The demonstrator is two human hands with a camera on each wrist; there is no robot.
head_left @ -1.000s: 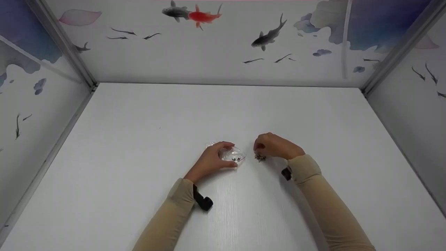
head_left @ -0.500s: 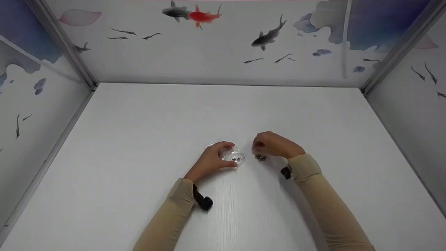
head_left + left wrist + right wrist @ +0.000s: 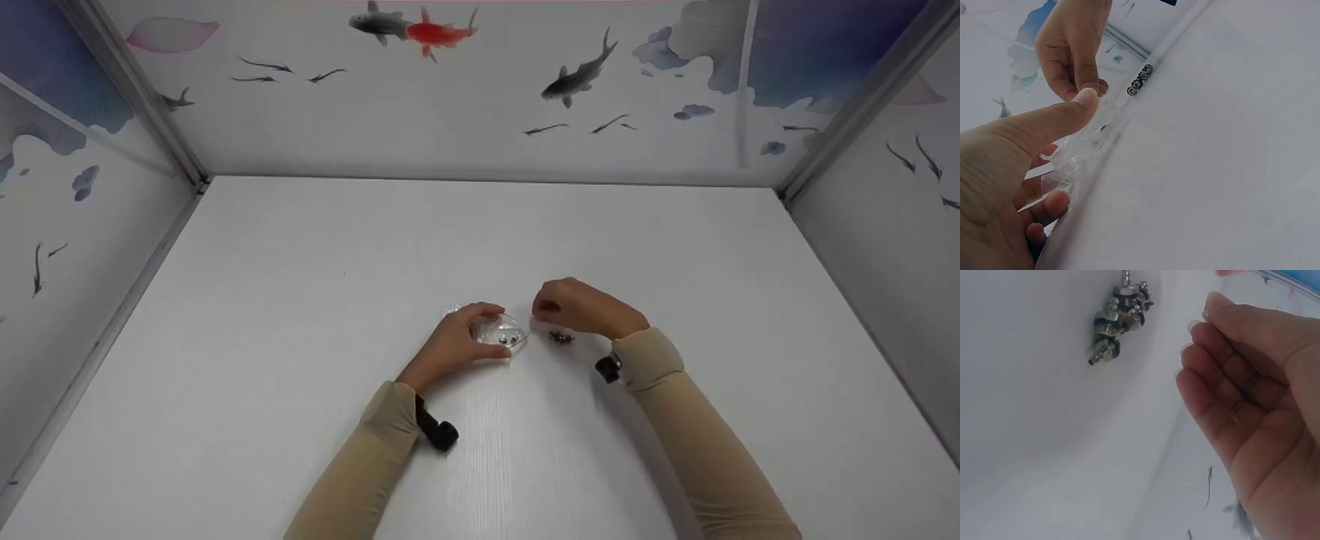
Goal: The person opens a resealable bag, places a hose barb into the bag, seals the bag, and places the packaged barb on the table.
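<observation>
My left hand holds a clear plastic bag on the table, thumb and fingers spread around its opening. Two small metal pieces show inside the bag. Right of it lies a pile of small metal fittings with narrow stems and dark rings, seen closer in the right wrist view as fittings. My right hand is between pile and bag, thumb and index finger pinched together. A tiny dark bit shows at the thumb tip in the right wrist view; the small metal fitting there is mostly hidden by the fingers.
The white table is enclosed by a back panel and side panels printed with fish. A black wrist camera hangs at the left cuff, another camera at the right cuff.
My right hand has lifted off the pile of fittings and moved left, toward the bag, uncovering more of the pile. The left hand and the bag have stayed in place.
</observation>
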